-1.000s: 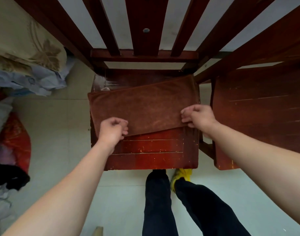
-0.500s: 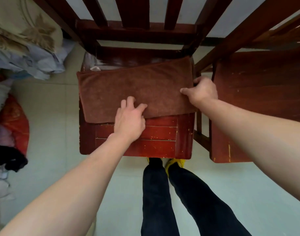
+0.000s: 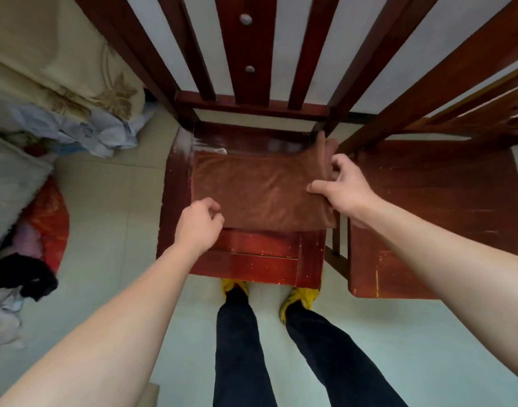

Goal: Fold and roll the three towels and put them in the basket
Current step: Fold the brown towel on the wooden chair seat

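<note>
While the brown towel [image 3: 260,192] lies folded flat across the seat of the red wooden chair [image 3: 251,259], its right end is pinched by the right hand [image 3: 344,186]: the thumb is laid on top of the cloth, the fingers are curled at the edge, and that end of the fabric is lifted and bunched into an upright fold near the chair's rear right post. The left hand [image 3: 197,224] is set at the towel's front left corner, its fingers curled inward and touching the near hem; whether the cloth is actually gripped there cannot be told. The towel's front edge is seen running just behind the seat's front slats, and a strip of bare glossy wood is left uncovered behind it and along its left side.

A second wooden chair [image 3: 437,218] is placed just beside the first on the right, the two seats being separated by a narrow gap. Dark trousers [image 3: 246,348] and yellow shoes [image 3: 300,298] are seen below the seat's front edge, on a pale tiled floor [image 3: 110,218]. Piled bedding and clothes [image 3: 46,113] are heaped at the left, well apart from the chair.
</note>
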